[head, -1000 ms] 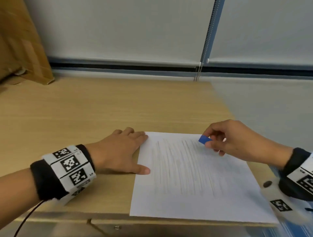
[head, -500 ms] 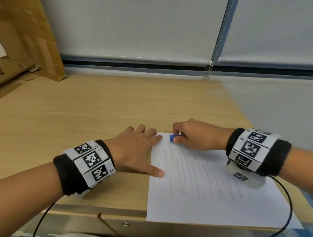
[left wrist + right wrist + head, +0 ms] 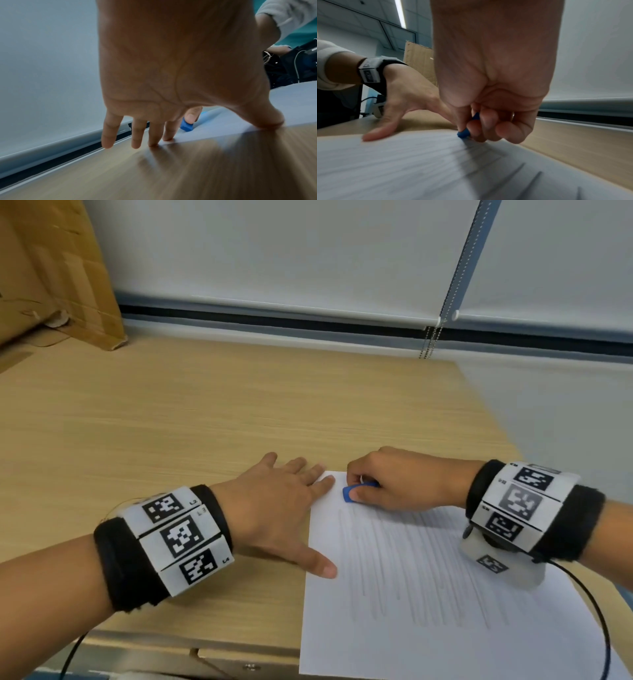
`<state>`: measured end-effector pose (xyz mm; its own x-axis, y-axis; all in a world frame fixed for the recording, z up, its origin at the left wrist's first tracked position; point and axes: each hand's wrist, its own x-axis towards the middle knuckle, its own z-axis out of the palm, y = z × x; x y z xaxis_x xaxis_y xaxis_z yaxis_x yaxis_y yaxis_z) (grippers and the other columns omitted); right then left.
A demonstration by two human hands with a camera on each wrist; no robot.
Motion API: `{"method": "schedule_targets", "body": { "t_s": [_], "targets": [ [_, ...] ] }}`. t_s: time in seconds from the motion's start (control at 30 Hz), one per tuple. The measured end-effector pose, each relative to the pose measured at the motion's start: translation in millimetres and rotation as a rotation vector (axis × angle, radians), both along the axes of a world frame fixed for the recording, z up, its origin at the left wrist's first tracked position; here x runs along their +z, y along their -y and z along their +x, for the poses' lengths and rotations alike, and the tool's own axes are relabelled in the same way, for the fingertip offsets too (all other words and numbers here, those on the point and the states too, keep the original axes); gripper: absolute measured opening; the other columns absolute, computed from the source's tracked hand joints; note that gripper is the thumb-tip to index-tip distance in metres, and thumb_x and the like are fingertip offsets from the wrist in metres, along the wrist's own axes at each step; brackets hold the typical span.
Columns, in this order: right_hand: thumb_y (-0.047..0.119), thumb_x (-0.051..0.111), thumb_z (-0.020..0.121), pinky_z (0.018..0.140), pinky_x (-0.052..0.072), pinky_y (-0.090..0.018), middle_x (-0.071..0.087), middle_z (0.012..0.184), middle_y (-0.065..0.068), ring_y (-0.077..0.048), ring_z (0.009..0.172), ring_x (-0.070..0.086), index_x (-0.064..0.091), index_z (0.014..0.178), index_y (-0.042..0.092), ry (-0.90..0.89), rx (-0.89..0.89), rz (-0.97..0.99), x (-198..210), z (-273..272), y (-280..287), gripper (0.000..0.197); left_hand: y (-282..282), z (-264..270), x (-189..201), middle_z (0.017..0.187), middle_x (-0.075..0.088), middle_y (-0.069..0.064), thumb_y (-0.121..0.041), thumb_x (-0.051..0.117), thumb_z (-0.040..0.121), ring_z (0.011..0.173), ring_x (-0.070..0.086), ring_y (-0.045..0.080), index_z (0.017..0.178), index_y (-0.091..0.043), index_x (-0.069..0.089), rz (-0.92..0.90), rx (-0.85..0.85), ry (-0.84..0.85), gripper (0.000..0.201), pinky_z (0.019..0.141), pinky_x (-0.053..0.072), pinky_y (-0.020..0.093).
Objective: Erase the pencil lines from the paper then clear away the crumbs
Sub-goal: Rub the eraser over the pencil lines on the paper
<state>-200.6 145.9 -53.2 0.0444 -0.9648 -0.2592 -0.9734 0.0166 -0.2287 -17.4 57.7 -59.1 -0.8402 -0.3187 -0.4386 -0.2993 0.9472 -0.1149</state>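
Our right hand (image 3: 400, 481) pinches the blue eraser (image 3: 350, 493) at the paper's (image 3: 445, 628) far left corner; only our right wrist view shows its tip touching paper. Our left hand (image 3: 274, 508) lies spread, pinning the edge.

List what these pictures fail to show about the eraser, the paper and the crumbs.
- Eraser: mostly covered by the right hand in every view; its full shape is hidden.
- Eraser's contact with the paper: too small in the head view, blurred in the right wrist view.
- Crumbs: none can be made out; too small or blurred.
- Paper's near right corner: cut off by the head view's edge.
- Pencil lines under the right wrist: hidden.
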Motion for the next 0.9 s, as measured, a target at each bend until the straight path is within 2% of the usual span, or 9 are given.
{"method": "schedule_targets", "body": {
  "t_s": [0.07,0.13,0.27,0.43,0.6,0.7,0.83,0.9],
  "targets": [
    [0.037,0.050,0.095,0.070,0.051,-0.043,0.061,0.079,0.000,-0.022,0.072,0.057,0.058,0.088,0.019,-0.018,-0.036,-0.022,0.4,-4.4,5.3,0.021,-0.2,-0.9,2.0,0.162,-0.015,-0.003,-0.093,0.041,0.066,0.149,-0.013,0.017,0.154,-0.023,-0.014,0.006,0.002,0.021,0.125,0.119,-0.006,0.050],
    [0.037,0.049,0.095,0.071,0.051,-0.045,0.061,0.079,-0.001,-0.024,0.073,0.058,0.058,0.087,0.016,-0.026,-0.030,-0.036,-2.2,-5.2,6.9,0.024,0.5,-1.4,2.0,0.162,-0.016,-0.003,-0.093,0.042,0.065,0.149,-0.014,0.017,0.154,-0.023,-0.014,0.009,0.000,0.021,0.126,0.119,-0.007,0.052],
    [0.037,0.050,0.096,0.064,0.045,-0.032,0.059,0.074,0.004,-0.017,0.066,0.054,0.060,0.087,0.016,0.004,0.038,0.021,-3.5,1.0,2.3,0.025,2.5,-0.6,1.1,0.162,-0.016,-0.003,-0.093,0.043,0.064,0.148,-0.016,0.017,0.154,-0.024,-0.014,0.025,0.000,0.016,0.128,0.118,-0.008,0.053],
    [0.037,0.050,0.096,0.061,0.040,-0.030,0.057,0.073,0.002,-0.017,0.065,0.049,0.052,0.074,0.021,-0.017,-0.025,-0.016,-1.5,-10.7,11.4,0.028,1.7,-0.7,1.8,0.162,-0.019,-0.005,-0.093,0.044,0.065,0.148,-0.018,0.016,0.154,-0.025,-0.016,0.034,0.008,0.015,0.127,0.118,-0.009,0.054],
    [0.034,0.051,0.097,0.056,0.037,-0.023,0.055,0.067,0.007,-0.008,0.057,0.045,0.057,0.079,0.017,0.031,0.065,0.020,-3.8,-3.0,1.6,0.025,2.6,0.1,2.2,0.161,-0.019,-0.010,-0.092,0.044,0.065,0.148,-0.016,0.014,0.154,-0.024,-0.014,0.041,-0.002,0.002,0.126,0.119,-0.005,0.054],
    [0.033,0.051,0.097,0.058,0.037,-0.025,0.060,0.073,-0.001,-0.010,0.060,0.046,0.061,0.084,0.008,0.027,0.003,-0.028,-1.7,-13.9,8.9,0.030,2.8,-0.7,1.9,0.161,-0.016,-0.010,-0.093,0.043,0.065,0.149,-0.009,0.013,0.154,-0.024,-0.013,0.026,-0.012,0.006,0.127,0.119,-0.004,0.053],
    [0.036,0.050,0.097,0.061,0.043,-0.029,0.059,0.071,0.003,-0.012,0.061,0.049,0.061,0.084,0.013,0.036,0.043,-0.006,-7.5,-7.5,0.9,0.029,2.0,-2.6,4.1,0.161,-0.016,-0.008,-0.093,0.043,0.065,0.150,-0.007,0.012,0.154,-0.022,-0.014,0.029,-0.017,0.028,0.127,0.119,-0.004,0.053],
    [0.036,0.050,0.097,0.060,0.043,-0.027,0.059,0.070,0.005,-0.011,0.060,0.049,0.062,0.085,0.014,0.035,0.072,0.026,-5.0,-4.6,-0.1,0.027,2.7,-2.8,4.3,0.161,-0.017,-0.008,-0.093,0.044,0.064,0.149,-0.008,0.011,0.154,-0.022,-0.015,0.034,-0.020,0.030,0.129,0.119,-0.005,0.052]
  ]
}}
